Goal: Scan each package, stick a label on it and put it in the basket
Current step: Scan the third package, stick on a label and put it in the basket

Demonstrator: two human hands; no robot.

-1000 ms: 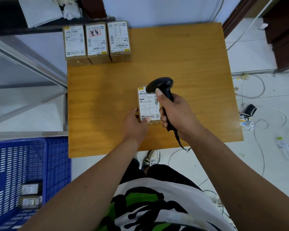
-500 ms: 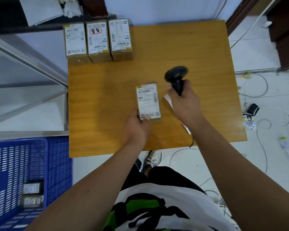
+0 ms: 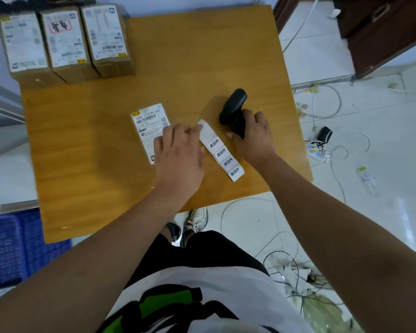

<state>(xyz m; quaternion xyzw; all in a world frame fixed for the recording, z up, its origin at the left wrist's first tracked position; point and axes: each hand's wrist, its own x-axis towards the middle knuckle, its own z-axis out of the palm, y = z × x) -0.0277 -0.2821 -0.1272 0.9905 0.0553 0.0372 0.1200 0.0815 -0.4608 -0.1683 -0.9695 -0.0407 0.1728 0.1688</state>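
Note:
A small package (image 3: pixel 149 126) with a white shipping label lies flat in the middle of the wooden table (image 3: pixel 202 56). My left hand (image 3: pixel 178 152) covers its lower right part, fingers stretched out, fingertips touching the top end of a white label strip (image 3: pixel 222 153) lying just right of it. My right hand (image 3: pixel 250 133) grips the handle of the black barcode scanner (image 3: pixel 233 104), which rests on the table right of the strip. The blue basket (image 3: pixel 10 248) stands on the floor at the lower left.
Three more labelled packages (image 3: pixel 65 42) stand side by side at the table's back left corner. Cables and a small black device (image 3: pixel 324 134) lie on the tiled floor to the right. My shoes (image 3: pixel 195 222) show under the table's front edge.
My right hand carried the scanner away from over the package to the right and down onto the table. My left hand slid from the package's near end toward the label strip.

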